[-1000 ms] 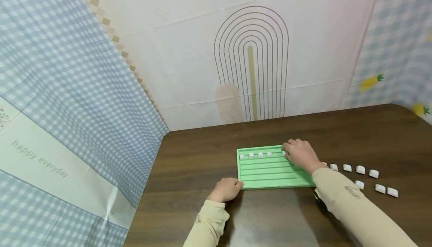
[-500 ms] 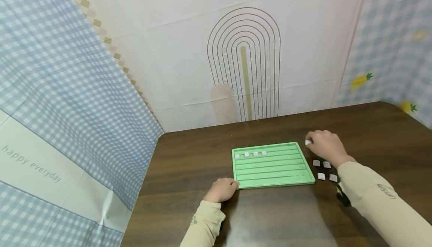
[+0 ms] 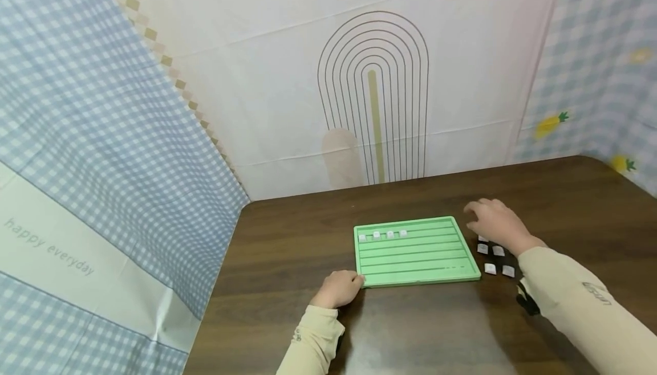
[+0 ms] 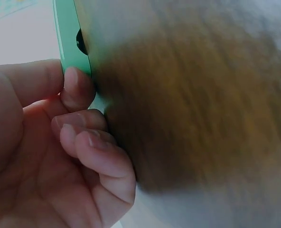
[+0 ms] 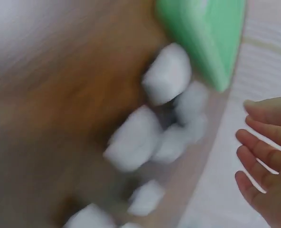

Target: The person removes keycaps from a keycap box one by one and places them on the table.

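Note:
A light green tray (image 3: 405, 278) with grooved rows lies on the table, and several white keycaps (image 3: 376, 235) stand along its top row at the left. My left hand (image 3: 339, 288) grips the tray's near left corner. In the left wrist view its thumb and index finger (image 4: 78, 88) pinch the green edge, the other fingers curled below. Beyond the tray's right side my right hand (image 3: 497, 224) hovers over loose keycaps (image 3: 490, 269), its fingers spread and holding nothing. The right wrist view shows white keycaps (image 5: 133, 137), blurred, beside the tray's corner (image 5: 219, 80).
The brown wooden table (image 3: 410, 329) extends around the tray. Behind it hangs a white cloth (image 3: 277, 107) with an arch print. Blue checked cloth (image 3: 128, 135) hangs at the left, with more checked cloth at the right.
My right hand moved from the tray's top row out to the right with a keycap, then let go of it among the loose ones. The left hand stays on the tray's corner.

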Available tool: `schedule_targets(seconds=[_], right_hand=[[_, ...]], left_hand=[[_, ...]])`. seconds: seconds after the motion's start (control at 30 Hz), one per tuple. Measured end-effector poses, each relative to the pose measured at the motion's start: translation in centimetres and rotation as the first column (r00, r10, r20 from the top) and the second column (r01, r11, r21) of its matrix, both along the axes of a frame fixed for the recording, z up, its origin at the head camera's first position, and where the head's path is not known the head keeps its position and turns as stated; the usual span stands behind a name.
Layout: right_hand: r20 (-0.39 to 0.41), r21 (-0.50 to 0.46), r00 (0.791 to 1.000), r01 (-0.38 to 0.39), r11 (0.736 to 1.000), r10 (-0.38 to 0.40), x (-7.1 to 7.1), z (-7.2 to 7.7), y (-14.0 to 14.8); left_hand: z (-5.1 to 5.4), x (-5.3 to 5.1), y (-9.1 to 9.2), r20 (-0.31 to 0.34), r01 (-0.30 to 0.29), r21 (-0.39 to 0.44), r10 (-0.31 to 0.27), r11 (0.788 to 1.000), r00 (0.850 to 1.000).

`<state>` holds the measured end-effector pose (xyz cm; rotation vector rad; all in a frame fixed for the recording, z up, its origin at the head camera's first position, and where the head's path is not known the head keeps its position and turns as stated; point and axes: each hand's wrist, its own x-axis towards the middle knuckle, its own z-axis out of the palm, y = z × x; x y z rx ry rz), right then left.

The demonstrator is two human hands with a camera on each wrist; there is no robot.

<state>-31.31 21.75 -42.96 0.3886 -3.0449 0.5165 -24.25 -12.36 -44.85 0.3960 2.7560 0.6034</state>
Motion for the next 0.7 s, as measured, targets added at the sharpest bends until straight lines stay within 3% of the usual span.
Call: schedule_targets(seconds=[0.13,0.33,0.5,0.7], right_hand=[[-0.041,-0.015,0.996,-0.083,0.996,0.083,-0.3,0.0,-3.7],[-0.053,0.052,0.986,-0.155,0.986,0.158,-0.3,-2.0,-8.5],[-0.092,0.104,0.984,-0.143,0.984,0.152,-0.5,-2.8,-9.7],[-0.153,0.127,0.976,-0.137,0.983,0.155,-0.8,-2.5,-9.6]], left_hand=[[0.0,0.2,0.3,0.002,0.002,0.013,-0.002,1.000,1.000],[-0.3,0.6,1.5,0.006,0.026,0.007,-0.026,1.000,1.000],[-0.3,0.9,2.1,-0.007,0.037,-0.015,-0.037,0.999,0.999],[-0.3,0.6,2.0,-0.020,0.021,0.006,-0.021,1.000,1.000]])
